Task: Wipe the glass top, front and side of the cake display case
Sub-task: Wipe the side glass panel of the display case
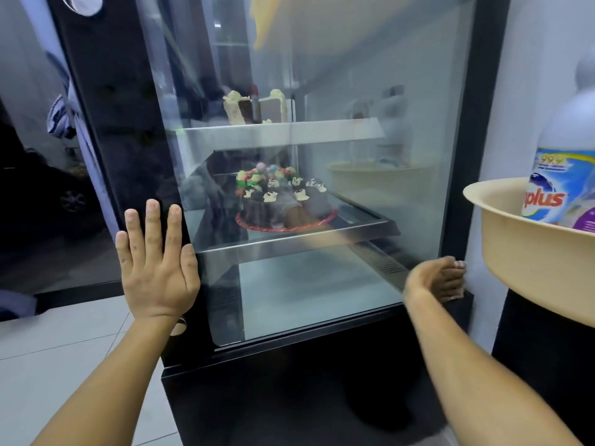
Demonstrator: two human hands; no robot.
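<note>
I'm pressing my empty left hand (157, 262) flat on the cake display case (309, 175) ahead, my right hand (434, 280) curling around its corner with no cloth visible, risking fresh smears or nudging the basin (515, 252).

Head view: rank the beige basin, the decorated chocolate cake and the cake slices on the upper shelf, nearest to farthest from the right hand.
From the right hand:
1. Beige basin, just right of it.
2. Decorated chocolate cake, middle shelf, up-left.
3. Cake slices, upper shelf, farthest.
</note>
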